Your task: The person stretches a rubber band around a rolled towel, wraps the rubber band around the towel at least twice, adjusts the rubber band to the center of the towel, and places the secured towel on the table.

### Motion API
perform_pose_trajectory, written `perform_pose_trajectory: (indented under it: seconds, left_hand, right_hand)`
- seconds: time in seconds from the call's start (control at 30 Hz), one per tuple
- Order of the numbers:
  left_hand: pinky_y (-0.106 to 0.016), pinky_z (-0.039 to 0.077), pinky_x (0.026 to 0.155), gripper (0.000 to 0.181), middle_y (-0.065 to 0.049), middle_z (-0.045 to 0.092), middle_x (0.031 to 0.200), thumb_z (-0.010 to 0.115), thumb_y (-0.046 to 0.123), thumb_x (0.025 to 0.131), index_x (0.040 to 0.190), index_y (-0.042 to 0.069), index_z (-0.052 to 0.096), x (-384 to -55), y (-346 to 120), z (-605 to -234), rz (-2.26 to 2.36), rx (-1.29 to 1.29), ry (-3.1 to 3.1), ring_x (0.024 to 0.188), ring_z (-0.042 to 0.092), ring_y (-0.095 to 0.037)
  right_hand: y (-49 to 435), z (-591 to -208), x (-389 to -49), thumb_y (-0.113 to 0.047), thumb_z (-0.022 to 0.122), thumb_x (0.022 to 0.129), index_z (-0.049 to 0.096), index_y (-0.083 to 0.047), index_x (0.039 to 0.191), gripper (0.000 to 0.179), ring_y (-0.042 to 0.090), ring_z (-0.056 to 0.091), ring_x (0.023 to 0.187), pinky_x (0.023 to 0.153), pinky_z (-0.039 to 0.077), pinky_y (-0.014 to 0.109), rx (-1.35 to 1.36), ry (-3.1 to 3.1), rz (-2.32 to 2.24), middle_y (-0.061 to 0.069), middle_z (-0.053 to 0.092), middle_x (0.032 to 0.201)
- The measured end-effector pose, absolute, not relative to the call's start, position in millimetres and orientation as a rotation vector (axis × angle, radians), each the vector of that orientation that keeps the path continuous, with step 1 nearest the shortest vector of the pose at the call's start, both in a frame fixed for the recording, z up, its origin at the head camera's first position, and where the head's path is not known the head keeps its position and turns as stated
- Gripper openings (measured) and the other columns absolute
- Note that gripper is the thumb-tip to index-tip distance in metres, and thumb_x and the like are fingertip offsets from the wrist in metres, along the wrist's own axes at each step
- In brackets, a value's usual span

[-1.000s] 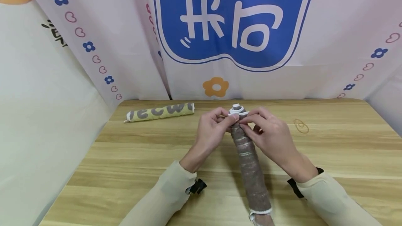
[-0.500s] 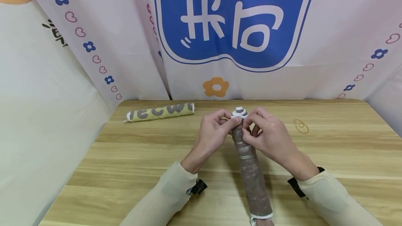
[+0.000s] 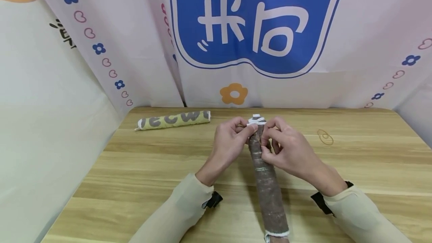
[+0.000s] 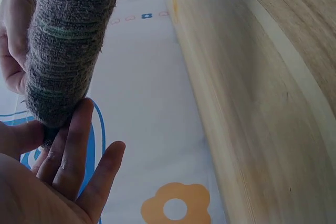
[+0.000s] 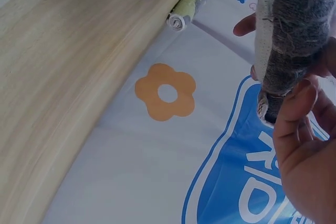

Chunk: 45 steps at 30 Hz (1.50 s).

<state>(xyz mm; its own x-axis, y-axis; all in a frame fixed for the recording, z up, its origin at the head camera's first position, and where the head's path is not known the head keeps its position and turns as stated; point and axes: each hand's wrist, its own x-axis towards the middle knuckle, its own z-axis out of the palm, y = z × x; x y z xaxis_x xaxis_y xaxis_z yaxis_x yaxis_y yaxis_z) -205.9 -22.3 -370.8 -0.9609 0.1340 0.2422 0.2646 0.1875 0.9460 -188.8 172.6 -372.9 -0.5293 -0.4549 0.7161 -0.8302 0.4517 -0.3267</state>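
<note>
A long brown rolled towel (image 3: 270, 190) with white edging points away from me over the table. Near its far end, my left hand (image 3: 227, 143) pinches the roll between thumb and fingers. Beside it on the right, my right hand (image 3: 288, 147) has its thumb and fingertips drawn together against the roll. A thin tan rubber band (image 3: 259, 141) seems to run from these fingertips across the towel; most of it is hidden. The towel (image 4: 68, 40) hangs large in the left wrist view, its narrow end between the fingers.
A second rolled towel (image 3: 173, 120), yellow-green with grey letters, lies at the back left. To the right of my hands is a loose tan rubber band (image 3: 325, 137) on the wooden table (image 3: 135, 183). A printed white cloth (image 3: 199, 85) hangs behind the table.
My right fingertips have moved slightly down along the roll, towards me, and the thin band now shows between the hands. The left hand keeps its grip. The head view has shifted slightly.
</note>
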Motion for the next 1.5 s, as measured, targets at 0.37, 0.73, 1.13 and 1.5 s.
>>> perform_pose_trajectory:
  seconds: [0.37, 0.73, 1.13, 1.5]
  left_hand:
    - [-0.024, 0.044, 0.05, 0.014, 0.002, 0.075, 0.075, 0.077, 0.018, 0.098, 0.091, 0.007, 0.076, -210.5, -25.5, -370.9, -1.831, -0.377, -2.263, 0.061, 0.065, -0.021]
    - [-0.023, 0.035, 0.045, 0.013, 0.002, 0.074, 0.074, 0.077, 0.016, 0.098, 0.09, 0.005, 0.075, -211.4, -28.0, -370.3, -1.728, -0.474, -2.247, 0.05, 0.049, -0.008]
    - [-0.022, 0.048, 0.05, 0.014, 0.0, 0.075, 0.072, 0.081, 0.014, 0.094, 0.084, 0.005, 0.077, -209.0, -26.3, -368.4, -1.572, -0.494, -2.233, 0.058, 0.064, -0.005]
    - [-0.021, 0.042, 0.046, 0.015, 0.003, 0.071, 0.065, 0.08, 0.013, 0.093, 0.081, 0.006, 0.077, -206.7, -25.3, -369.1, -1.563, -0.461, -2.272, 0.051, 0.059, -0.004]
  right_hand:
    - [173.1, -374.5, -188.9, 0.005, 0.071, 0.073, 0.062, -0.017, 0.083, 0.026, 0.002, 0.046, 0.061, 0.052, 0.038, 0.013, 1.114, -2.218, 0.96, -0.001, 0.055, 0.102]
    - [169.3, -382.5, -190.5, 0.012, 0.077, 0.079, 0.066, -0.011, 0.091, 0.027, 0.005, 0.05, 0.064, 0.055, 0.042, 0.015, 0.981, -2.204, 0.975, 0.004, 0.06, 0.105]
    - [163.3, -374.5, -183.2, 0.006, 0.086, 0.079, 0.076, -0.006, 0.1, 0.026, 0.007, 0.05, 0.061, 0.053, 0.041, 0.017, 0.936, -2.078, 0.8, 0.011, 0.064, 0.109]
    - [158.9, -376.7, -180.7, 0.002, 0.09, 0.074, 0.07, -0.004, 0.092, 0.028, 0.012, 0.055, 0.058, 0.042, 0.042, 0.028, 0.891, -2.104, 0.548, 0.014, 0.064, 0.108]
